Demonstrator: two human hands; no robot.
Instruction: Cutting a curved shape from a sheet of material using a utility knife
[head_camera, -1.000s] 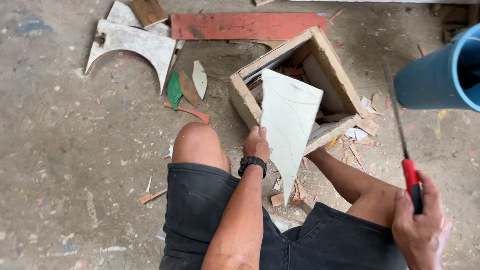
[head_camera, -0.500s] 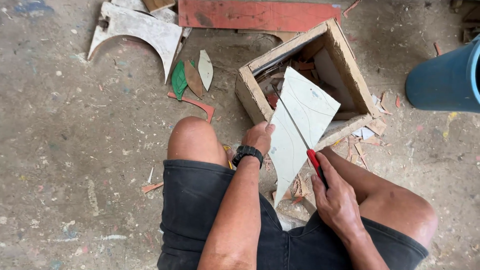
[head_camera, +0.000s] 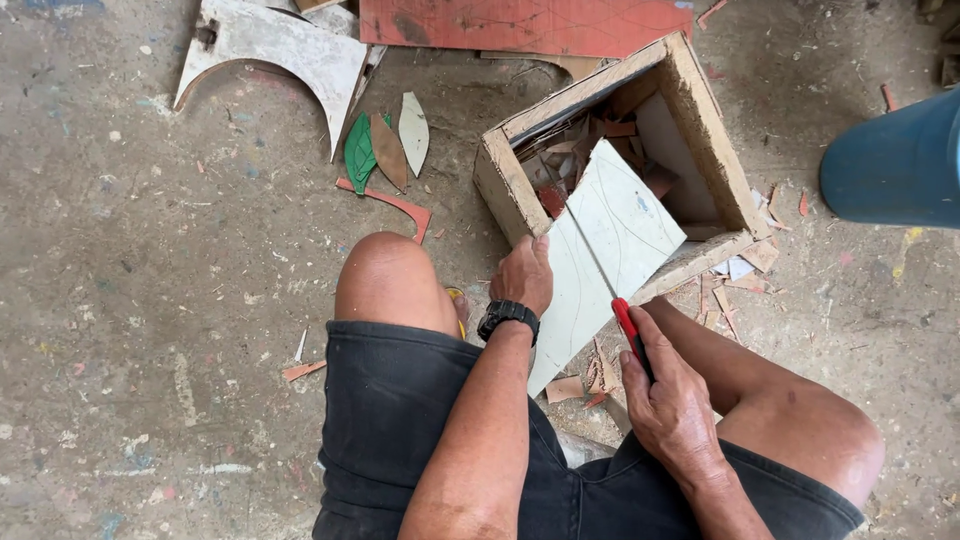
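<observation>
So the person's sitting on the concrete floor (head_camera: 150, 300) with knees apart, and the pale tile (head_camera: 600, 250) is propped up between the legs, its top end leaning on the front edge of a wooden box (head_camera: 700, 110). The left hand (head_camera: 524, 275) has its grip closed on the tile's left edge, about 9 o'clock from the tile's middle, thumb on top. There's a black wristwatch (head_camera: 507, 316) on that wrist.

The right hand (head_camera: 672, 400) sits around 5 o'clock from the tile, its grip wrapped tight on the red and black handle of a thin cutting tool (head_camera: 625, 320). The slim metal shaft runs up toward 11 o'clock across the face of the tile, tip landing near the tile's upper left. You can see faint curved lines on the tile surface too.

The box is at 12 to 1 o'clock from the hands and has a pile of broken reddish and grey scraps (head_camera: 590, 150) inside. More little chips (head_camera: 730, 290) are scattered on the floor around 3 o'clock by the box corner. Over at 10 o'clock there are three leaf-shaped pieces (head_camera: 385, 150), green, brown and white, lying side by side, with a big white curved offcut (head_camera: 290, 55) above them and a long red board (head_camera: 520, 22) along the top. A blue barrel (head_camera: 895, 165) sits far right at 2 o'clock.
</observation>
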